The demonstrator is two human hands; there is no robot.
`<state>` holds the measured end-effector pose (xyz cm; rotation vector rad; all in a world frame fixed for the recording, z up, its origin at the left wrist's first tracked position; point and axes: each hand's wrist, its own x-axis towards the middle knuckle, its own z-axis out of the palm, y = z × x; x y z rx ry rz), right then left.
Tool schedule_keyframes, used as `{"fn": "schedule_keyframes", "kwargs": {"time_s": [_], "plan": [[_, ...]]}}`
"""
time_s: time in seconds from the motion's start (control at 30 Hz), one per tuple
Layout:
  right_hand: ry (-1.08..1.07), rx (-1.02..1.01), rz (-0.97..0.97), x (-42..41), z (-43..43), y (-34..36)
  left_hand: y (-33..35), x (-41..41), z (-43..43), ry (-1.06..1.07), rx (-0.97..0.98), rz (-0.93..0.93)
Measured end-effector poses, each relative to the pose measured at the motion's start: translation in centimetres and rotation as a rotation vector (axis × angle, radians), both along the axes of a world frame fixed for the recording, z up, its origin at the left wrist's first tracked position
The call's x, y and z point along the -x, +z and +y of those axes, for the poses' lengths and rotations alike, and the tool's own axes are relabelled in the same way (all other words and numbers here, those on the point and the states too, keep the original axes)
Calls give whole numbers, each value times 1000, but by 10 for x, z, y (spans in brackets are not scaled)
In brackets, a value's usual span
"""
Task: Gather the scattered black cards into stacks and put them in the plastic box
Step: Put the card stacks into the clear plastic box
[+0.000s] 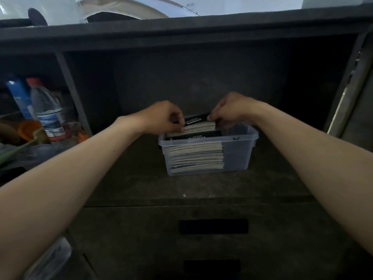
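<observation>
From my feed, both hands are clamped on one stack of black cards over the far side of the plastic box. The left hand pinches its left end and the right hand its right end. A second stack lies inside against the near wall, left of centre. The box sits on a dark shelf.

The plastic box is see-through and has no lid on. It sits upright on a dark shelf. A tall card stack lies flat inside, close to the left wall. Its top card is black with white writing. A smaller card stack is just above the back of the box. The left hand and the right hand pinch its two ends.
</observation>
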<state>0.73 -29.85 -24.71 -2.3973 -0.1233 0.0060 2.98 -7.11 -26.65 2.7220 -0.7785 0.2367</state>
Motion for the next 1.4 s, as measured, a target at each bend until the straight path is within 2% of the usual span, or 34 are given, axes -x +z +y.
{"fn": "schedule_keyframes", "kwargs": {"time_s": [0.17, 0.43, 0.7, 0.93, 1.03, 1.1, 1.23, 1.33, 1.4], "plan": [[99, 140, -37, 0, -4, 0, 8, -4, -2, 18, -44, 75], [144, 40, -70, -6, -13, -3, 14, -5, -6, 50, -11, 123], [204, -8, -212, -7, -20, -13, 12, -5, -6, 60, 10, 119], [152, -139, -353, -7, -24, -11, 20, -3, -5, 29, 115, 80], [143, -135, -310, 3, -30, 0, 34, 6, -4, 10, 139, 85], [150, -74, -215, 15, -37, 6, 42, 18, -1, -20, 126, 168], [200, 43, -97, 40, -44, 0, 40, 34, 0, -45, 19, 266], [203, -52, -101, 47, -40, -5, 30, 37, 1, 12, 3, 224], [51, -165, -126, 42, -35, -5, 19, 38, -3, 45, 74, 168]]}}
